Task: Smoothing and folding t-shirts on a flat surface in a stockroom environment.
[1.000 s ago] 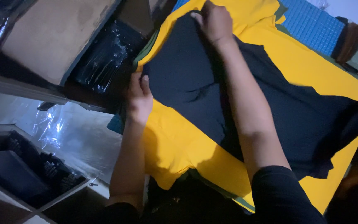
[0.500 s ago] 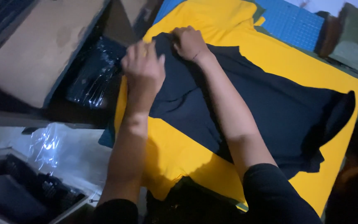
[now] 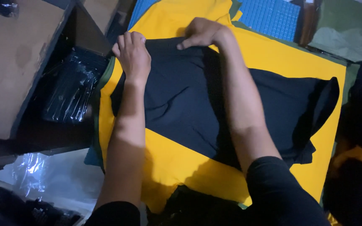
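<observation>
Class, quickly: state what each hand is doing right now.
Left hand: fingers curled, gripping the far edge of the dark garment.
Right hand: pinching the same edge.

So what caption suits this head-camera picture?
Both hands, left hand and right hand, grip a black garment over yellow fabric.

Both arms reaching forward, extended; left hand (image 3: 133, 54) lying palm-down, fingers curled; right hand (image 3: 202, 32) pinching, knuckles up.
</observation>
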